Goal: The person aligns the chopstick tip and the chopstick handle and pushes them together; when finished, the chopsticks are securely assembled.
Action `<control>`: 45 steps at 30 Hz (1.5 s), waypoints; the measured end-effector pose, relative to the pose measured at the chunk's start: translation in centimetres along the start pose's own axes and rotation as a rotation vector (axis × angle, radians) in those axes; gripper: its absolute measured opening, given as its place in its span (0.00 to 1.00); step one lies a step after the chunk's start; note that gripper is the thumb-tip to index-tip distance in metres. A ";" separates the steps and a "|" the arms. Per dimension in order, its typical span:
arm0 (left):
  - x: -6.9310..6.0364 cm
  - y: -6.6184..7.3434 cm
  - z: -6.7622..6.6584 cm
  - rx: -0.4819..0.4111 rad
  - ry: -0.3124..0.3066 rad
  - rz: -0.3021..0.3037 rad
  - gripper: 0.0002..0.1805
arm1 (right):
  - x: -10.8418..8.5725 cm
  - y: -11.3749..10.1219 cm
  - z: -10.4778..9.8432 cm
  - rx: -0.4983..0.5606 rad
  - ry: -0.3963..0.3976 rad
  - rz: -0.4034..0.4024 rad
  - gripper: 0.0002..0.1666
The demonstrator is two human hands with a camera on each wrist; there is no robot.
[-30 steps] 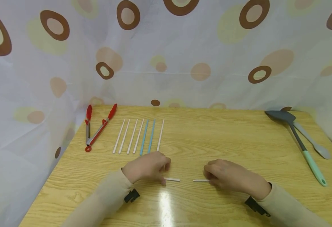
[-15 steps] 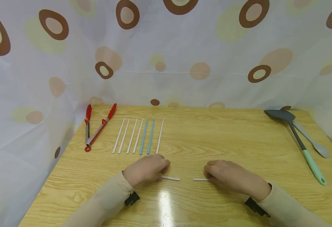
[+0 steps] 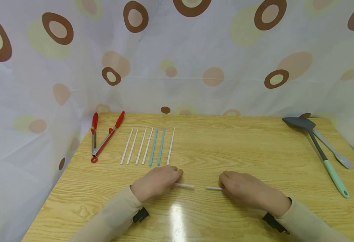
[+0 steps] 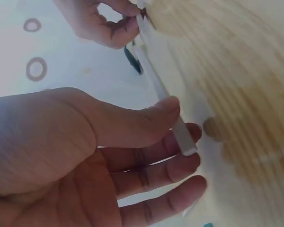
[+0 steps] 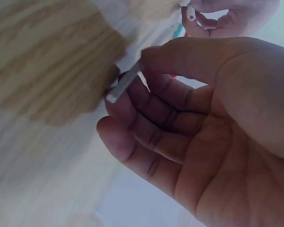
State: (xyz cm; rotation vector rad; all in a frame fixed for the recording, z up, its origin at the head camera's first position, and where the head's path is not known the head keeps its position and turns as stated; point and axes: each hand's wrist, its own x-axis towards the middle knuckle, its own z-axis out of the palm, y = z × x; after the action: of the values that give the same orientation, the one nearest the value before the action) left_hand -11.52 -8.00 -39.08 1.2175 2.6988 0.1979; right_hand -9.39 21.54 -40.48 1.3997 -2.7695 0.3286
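Note:
In the head view my left hand (image 3: 157, 183) is low over the front of the wooden table. It pinches a thin white stick (image 3: 185, 185), whose end points right. The left wrist view shows the thumb pressing this white stick (image 4: 156, 85) against the fingers, with a squared end sticking out. Opposite, my right hand (image 3: 249, 190) pinches another white stick (image 3: 213, 188) pointing left. In the right wrist view that stick (image 5: 124, 85) lies between thumb and fingertips. A small gap separates the two stick ends in the head view. The hands hide the rest of both sticks.
Behind my left hand, several white sticks (image 3: 140, 146) and two blue sticks (image 3: 154, 147) lie in a row. Red-tipped tongs (image 3: 105, 141) lie spread at the left. At the right are a dark spatula with a mint handle (image 3: 335, 178) and a grey utensil (image 3: 331, 149).
My left thumb and fingers have closed on their white stick. Both sticks have shifted slightly up in the head view. The row of sticks and the utensils stay put.

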 end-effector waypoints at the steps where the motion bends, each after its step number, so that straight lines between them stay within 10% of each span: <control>1: 0.0 0.0 -0.1 -0.004 0.011 0.001 0.11 | 0.0 0.1 -0.2 0.010 0.005 0.011 0.12; 11: 0.2 -0.8 -1.7 -0.016 0.242 0.062 0.04 | -0.1 1.7 -3.0 0.079 0.154 -0.046 0.04; 15: 0.6 -1.1 -2.2 -0.106 0.385 0.074 0.04 | 0.1 1.9 -4.2 0.159 0.173 0.019 0.08; 21: 1.5 -1.6 -2.7 -0.280 0.634 0.075 0.04 | 0.6 2.8 -5.2 0.098 0.435 -0.063 0.09; 26: 1.9 -1.6 -3.1 -0.484 0.787 0.044 0.05 | 0.8 2.9 -6.0 0.144 0.566 0.058 0.16; 34: 2.1 -1.2 -3.6 -0.733 0.860 0.061 0.07 | 1.0 2.4 -6.5 0.270 0.673 0.107 0.20; 45: 2.1 -0.8 -3.8 -0.734 0.864 0.079 0.07 | 1.1 2.3 -6.2 0.301 0.695 0.066 0.20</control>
State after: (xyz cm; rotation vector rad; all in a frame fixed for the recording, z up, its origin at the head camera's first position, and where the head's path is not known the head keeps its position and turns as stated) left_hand -14.31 -7.15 -35.71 1.1236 2.6651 1.8958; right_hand -12.34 23.17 -34.71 0.9670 -2.2413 1.0405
